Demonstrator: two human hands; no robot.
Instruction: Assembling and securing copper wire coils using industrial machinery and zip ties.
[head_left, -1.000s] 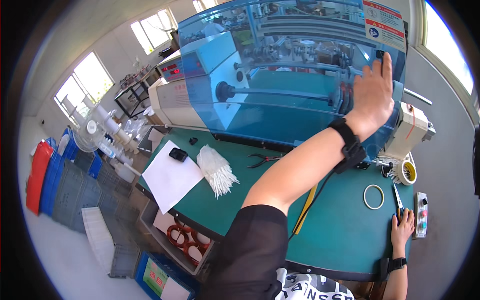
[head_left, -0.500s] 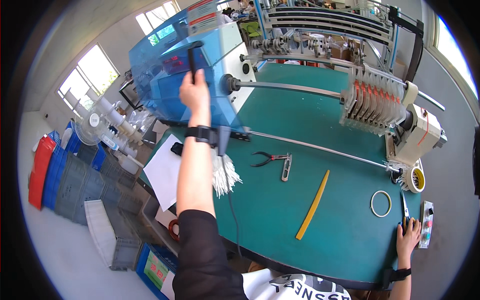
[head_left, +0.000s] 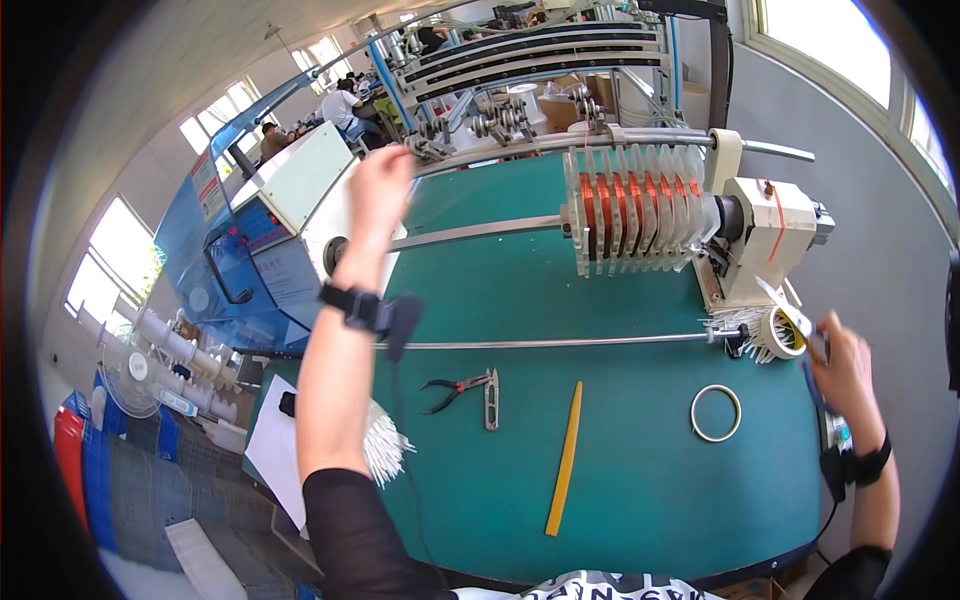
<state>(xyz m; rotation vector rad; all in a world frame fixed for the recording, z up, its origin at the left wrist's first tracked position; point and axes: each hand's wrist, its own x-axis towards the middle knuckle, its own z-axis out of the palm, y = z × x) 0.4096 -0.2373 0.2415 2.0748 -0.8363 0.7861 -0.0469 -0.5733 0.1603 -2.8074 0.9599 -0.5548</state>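
My left hand (head_left: 380, 190) is raised in front of the white control box, apart from the handle (head_left: 222, 265) of the clear blue cover (head_left: 185, 270). Its fingers look curled but are smeared by motion. At the right, my right hand (head_left: 845, 365) grips scissors (head_left: 785, 305), blades pointing up and left toward the white tailstock (head_left: 755, 240). Beside the blades sits a yellowish tape roll (head_left: 783, 333) with white strips around it. On a square shaft (head_left: 480, 232), a row of clear plastic bobbins (head_left: 640, 205) carries orange-red copper wire.
On the green table (head_left: 640, 440) lie pliers (head_left: 455, 388), a small metal tool (head_left: 491, 400), a yellow strip (head_left: 565, 460), a tape ring (head_left: 715, 413) and a bundle of white strips (head_left: 385, 445). A metal rod (head_left: 560, 343) crosses the table. People (head_left: 345, 108) sit far back.
My left hand has let go of the cover's black handle. My right hand has picked up the scissors from the table and raised them toward the tailstock. The view has turned right.
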